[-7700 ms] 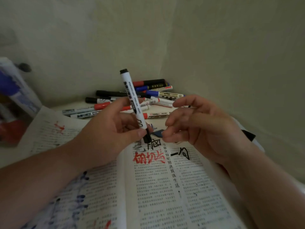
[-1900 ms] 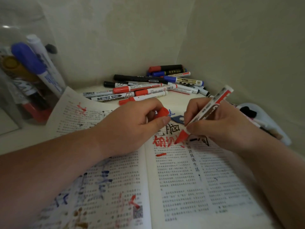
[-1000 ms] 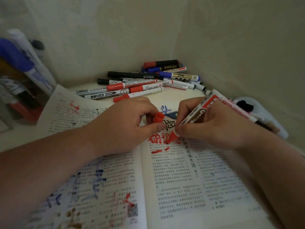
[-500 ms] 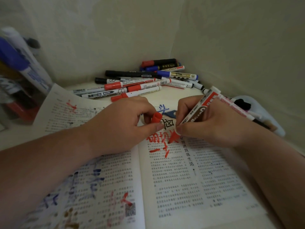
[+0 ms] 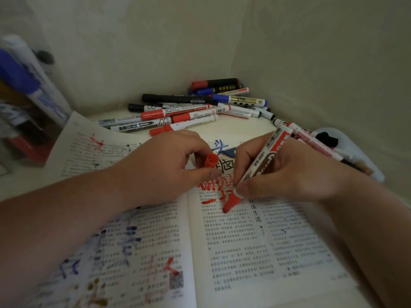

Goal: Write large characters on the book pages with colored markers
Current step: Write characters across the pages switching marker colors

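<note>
**Hands on cap and marker: red stroke under way on the right page**

Right hand [image 5: 295, 174] pinching a red marker [image 5: 260, 165] low on the barrel, thumb and fingers curled round it, broad felt tip down at the right page of the open book [image 5: 244, 252]. Left hand [image 5: 160, 167] gripping the red cap [image 5: 210, 160] between thumb and fingers, resting by the gutter just left of the writing.

Probably best for this stroke: hold the present tilt, press lightly to avoid bleed through thin paper, pull steadily, lift cleanly at the end. Keep the left hand weighing the pages flat and clear of wet ink.

Book lying open near the desk corner, with hand-drawn marks over its printed columns:
- Black characters near the top of the right page.
- Red characters below them.
- 1 short red dash [image 5: 209, 202] just left of the tip.
- Blue and red scrawls across the left page.

Loose markers [image 5: 191, 110] heaped behind, against the wall.
</note>
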